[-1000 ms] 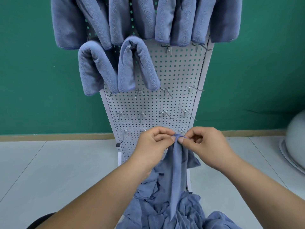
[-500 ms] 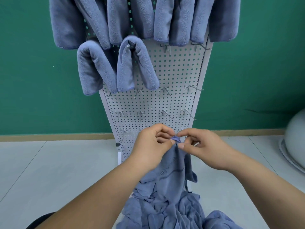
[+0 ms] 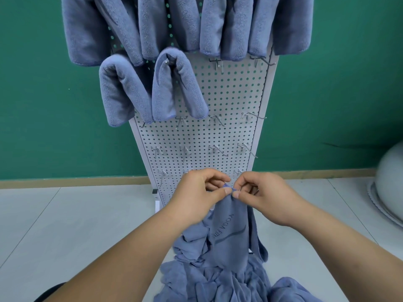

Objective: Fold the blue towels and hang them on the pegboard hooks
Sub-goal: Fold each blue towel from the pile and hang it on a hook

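While low before the pegboard (image 3: 229,101), left hand (image 3: 196,198) and right hand (image 3: 269,198) fingers (image 3: 237,194) tight on 1 blue towel (image 3: 231,234).

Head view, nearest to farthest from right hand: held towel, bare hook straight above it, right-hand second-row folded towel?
1. held towel, pinched by the right hand.
2. bare hook, just above the hand.
3. folded towel, high up, to the left.

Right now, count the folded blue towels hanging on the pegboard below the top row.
2. The left towel overhangs the pegboard's left edge; the right towel hangs beside it. None seems hidden.
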The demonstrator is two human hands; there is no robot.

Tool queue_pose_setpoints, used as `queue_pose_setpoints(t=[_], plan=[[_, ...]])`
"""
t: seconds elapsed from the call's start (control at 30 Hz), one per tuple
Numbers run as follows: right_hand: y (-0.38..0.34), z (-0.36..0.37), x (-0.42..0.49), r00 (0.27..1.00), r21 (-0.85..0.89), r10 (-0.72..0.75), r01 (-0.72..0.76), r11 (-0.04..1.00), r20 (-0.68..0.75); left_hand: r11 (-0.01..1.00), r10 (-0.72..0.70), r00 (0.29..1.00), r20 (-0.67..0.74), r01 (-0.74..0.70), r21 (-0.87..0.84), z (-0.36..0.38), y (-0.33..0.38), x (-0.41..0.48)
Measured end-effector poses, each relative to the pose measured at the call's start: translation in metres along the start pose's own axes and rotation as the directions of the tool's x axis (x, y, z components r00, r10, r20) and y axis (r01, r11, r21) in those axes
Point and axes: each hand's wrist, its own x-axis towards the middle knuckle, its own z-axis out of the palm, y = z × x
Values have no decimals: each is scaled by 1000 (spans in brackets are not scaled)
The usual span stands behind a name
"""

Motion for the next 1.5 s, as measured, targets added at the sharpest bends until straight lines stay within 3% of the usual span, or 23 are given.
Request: queue_pose_setpoints(t=[0.27, 0.43, 0.6, 0.8, 0.93, 1.03, 1.1, 1.23, 1.4, 1.5], plan=[[-1, 3, -1, 1000, -17, -21, 21, 1000, 23, 957, 70, 994, 78, -89, 275, -7, -2, 3], [5, -1, 1, 997, -56, 42, -38, 998, 68, 948, 121, 991, -56, -98, 303, -21, 0, 9], [21, -12, 2, 993, -257, 89, -67, 964, 72, 944, 139, 963, -230, -60, 323, -47, -1, 17], [47, -36, 5, 986, -440, 141, -165, 883, -87, 909, 135, 919, -370, 34, 415, -89, -18, 26], [49, -49, 4, 956, -514, 0, -157, 843, -292, 901, 115, 915, -386, 67, 428, -97, -25, 26], [45, -50, 2, 926, -597, -143, -102, 795, -348, 900, 128, 906, -403, 64, 430, -98, -24, 26], [44, -50, 0, 929, -622, -82, -174, 763, -360, 910, 139, 895, -423, 54, 412, -102, -23, 26], [43, -43, -3, 938, -632, 202, -339, 696, -280, 927, 127, 895, -428, 46, 371, -106, -22, 26], [40, -46, -2, 888, -508, 104, -348, 788, -447, 884, 120, 925, -361, 66, 463, -103, -21, 22], [33, -55, -4, 828, -358, 1, -245, 901, -561, 856, 108, 941, -320, 76, 512, -107, -23, 21]])
